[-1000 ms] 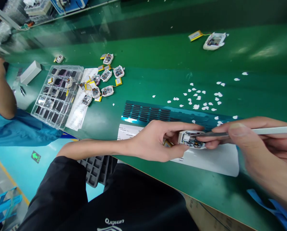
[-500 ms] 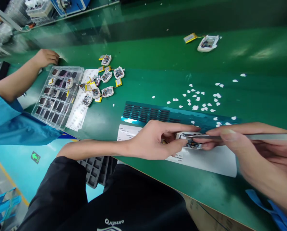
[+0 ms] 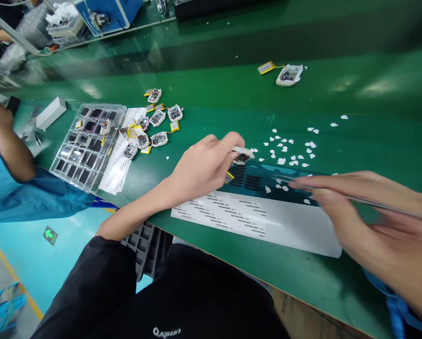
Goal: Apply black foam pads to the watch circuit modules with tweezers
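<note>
Between the thumb and fingers of my left hand is a white smartwatch case, tilted, with dark electronics inside. A yellow-edged battery hangs just below it. My right hand pinches metal tweezers, their tips blurred over a blue film strip. Rows of small black pieces lie on that strip, partly behind my left hand. In front of it is a white sheet with printed labels. Small white stickers are scattered beyond the strip.
Several open watch cases with batteries lie at the left, beside a clear compartment tray. Another watch case lies far back with its battery. A co-worker's arm and a white box are at the far left.
My left hand has lifted the watch case away to the left and up, apart from the tweezers. My right hand stays at the right. The co-worker's hand has drawn back from the tray.
</note>
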The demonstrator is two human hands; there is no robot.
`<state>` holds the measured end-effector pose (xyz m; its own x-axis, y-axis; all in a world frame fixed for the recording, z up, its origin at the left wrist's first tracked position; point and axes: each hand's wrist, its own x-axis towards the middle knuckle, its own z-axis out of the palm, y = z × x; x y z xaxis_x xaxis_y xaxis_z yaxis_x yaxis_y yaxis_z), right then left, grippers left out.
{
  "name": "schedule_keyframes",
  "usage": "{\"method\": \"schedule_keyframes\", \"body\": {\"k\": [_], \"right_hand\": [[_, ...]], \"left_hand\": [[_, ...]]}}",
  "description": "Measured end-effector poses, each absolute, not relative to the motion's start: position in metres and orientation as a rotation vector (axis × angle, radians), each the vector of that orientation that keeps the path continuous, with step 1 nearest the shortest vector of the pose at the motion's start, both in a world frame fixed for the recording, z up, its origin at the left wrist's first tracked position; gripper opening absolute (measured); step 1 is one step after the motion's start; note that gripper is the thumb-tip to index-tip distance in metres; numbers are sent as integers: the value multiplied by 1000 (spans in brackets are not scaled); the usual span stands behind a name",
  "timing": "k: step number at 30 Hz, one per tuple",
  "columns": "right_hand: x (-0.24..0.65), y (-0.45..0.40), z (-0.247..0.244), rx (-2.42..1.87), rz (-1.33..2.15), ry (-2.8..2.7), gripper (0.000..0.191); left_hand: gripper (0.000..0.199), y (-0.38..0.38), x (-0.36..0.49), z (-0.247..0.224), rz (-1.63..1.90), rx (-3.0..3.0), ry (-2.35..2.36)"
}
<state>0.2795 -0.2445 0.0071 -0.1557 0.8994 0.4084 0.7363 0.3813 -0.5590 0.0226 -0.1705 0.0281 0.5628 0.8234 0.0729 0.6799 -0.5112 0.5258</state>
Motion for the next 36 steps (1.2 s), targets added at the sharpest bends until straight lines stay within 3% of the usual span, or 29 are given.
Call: {"method": "schedule_keyframes", "body": {"k": [5, 13, 24, 26, 32, 36], "right_hand": [[272, -237, 7, -1161, 401, -2024, 11], [279, -225, 2, -1267, 504, -2009, 17], [280, -224, -7, -1193, 480, -2027, 14], [280, -225, -11, -1156, 412, -2036, 19], [280, -233, -12, -1019, 276, -2137, 58], [298, -250, -14, -1305, 225, -2203, 31]], "left_hand": [[29, -165, 23, 22, 272, 2405, 1290], [28, -170, 22, 21, 272, 2412, 1161], [29, -172, 26, 15, 133, 2513, 598], [28, -170, 26, 12, 150, 2432, 576], [25, -166, 28, 15, 117, 2376, 588], [28, -168, 29, 17, 13, 2578, 593]]}}
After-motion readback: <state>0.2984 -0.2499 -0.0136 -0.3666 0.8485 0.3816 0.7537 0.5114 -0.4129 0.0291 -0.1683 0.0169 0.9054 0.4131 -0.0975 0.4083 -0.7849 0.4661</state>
